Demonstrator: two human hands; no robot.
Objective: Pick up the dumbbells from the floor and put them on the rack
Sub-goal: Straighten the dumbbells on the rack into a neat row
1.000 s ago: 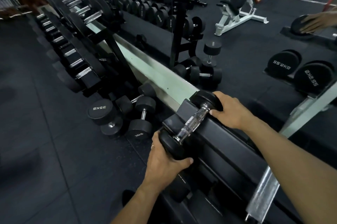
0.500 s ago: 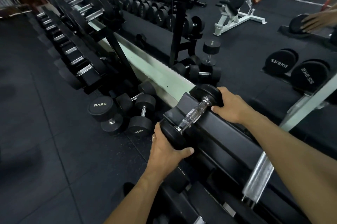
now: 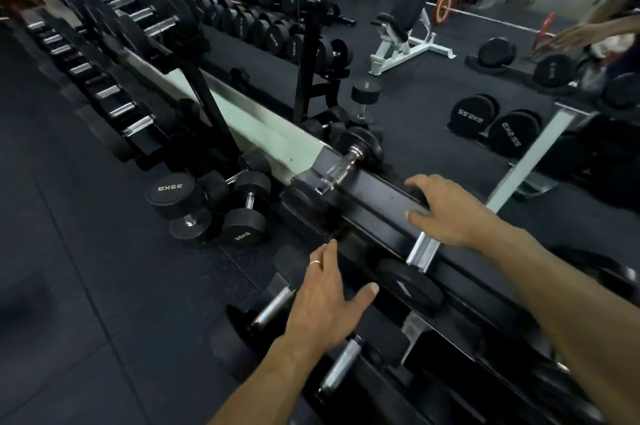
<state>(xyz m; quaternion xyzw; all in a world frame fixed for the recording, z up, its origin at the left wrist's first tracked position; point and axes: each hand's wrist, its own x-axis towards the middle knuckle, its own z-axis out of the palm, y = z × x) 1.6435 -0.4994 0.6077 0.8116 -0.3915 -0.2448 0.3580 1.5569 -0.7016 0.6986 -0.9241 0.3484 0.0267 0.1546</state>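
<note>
Dumbbell [image 3: 337, 171] sits across the top rail of the near rack [image 3: 384, 206], chrome handle on the rail, one black head hanging off each side, at the rack's left end. Nothing holds it. Left hand [image 3: 323, 300] hovers over the lower tier, fingers spread loose and empty, ring on one finger, thumb out toward a black dumbbell head [image 3: 408, 286] stored there; two chrome handles [image 3: 273, 307] of other racked weights lie just beside and under the wrist. Right hand [image 3: 446, 213] is above the top rail, fingers part-curled and empty, next to a silver bracket [image 3: 423, 250]; can't tell if it touches the rail. On the floor by the rack's end: a cluster of black dumbbells, two marked 35KG [image 3: 171, 191], tight against the long rack's leg [image 3: 214, 120], so access there is cramped. Mirror [image 3: 433, 134] behind shows reflected weights, a white bench [image 3: 405, 37] and a blurred reflected hand. Long rack [image 3: 114, 61] of dumbbells runs off to the upper left. Versus 0.5 s ago: both hands were gripping the dumbbell's heads, left on the near one, right on the far one; now both are off it and pulled back, and the camera view has shifted so more of the lower tier shows.
</note>
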